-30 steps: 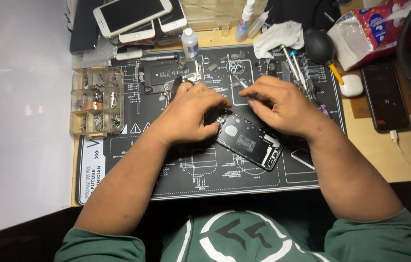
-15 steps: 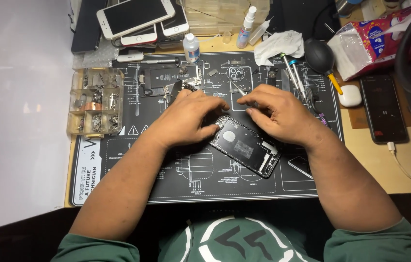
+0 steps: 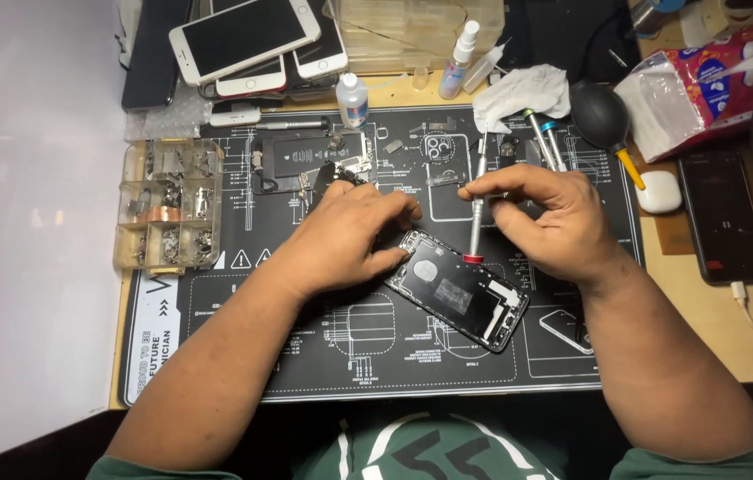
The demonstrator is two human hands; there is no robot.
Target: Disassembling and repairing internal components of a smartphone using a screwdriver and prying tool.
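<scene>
The opened phone (image 3: 461,293) lies black and tilted on the mat (image 3: 305,356), between my hands. My left hand (image 3: 350,236) pins its corner; my right hand (image 3: 554,218) pinches a screwdriver (image 3: 478,200) upright on it.

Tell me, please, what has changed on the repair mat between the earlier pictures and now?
The right hand has lifted off the opened phone and now holds a slim screwdriver upright, its red-collared end down at the phone's upper edge. The left hand stays pressed on the phone's top-left end. The phone, the parts tray and the black mat lie much as before.
</scene>
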